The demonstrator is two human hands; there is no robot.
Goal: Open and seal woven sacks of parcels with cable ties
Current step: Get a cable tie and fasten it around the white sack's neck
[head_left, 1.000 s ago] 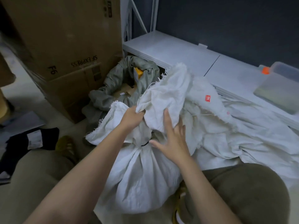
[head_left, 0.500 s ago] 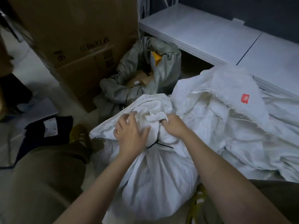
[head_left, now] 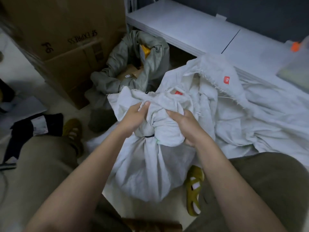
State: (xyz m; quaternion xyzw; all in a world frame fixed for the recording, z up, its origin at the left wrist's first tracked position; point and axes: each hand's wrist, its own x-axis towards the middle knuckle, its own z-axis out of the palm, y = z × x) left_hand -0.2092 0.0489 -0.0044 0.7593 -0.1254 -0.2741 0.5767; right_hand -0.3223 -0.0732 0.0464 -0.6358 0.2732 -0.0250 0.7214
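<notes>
White sack (head_left: 150,168) upright, neck cinched by black tie (head_left: 149,136) just below the gripped bunched top.

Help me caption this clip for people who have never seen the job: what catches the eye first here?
At centre, the left hand and right hand grip the bunched mouth of a full white woven sack, its neck cinched by a black cable tie. More white sacks pile to the right. A big cardboard box printed SF EXPRESS stands upper left, beside an open grey-green sack.
</notes>
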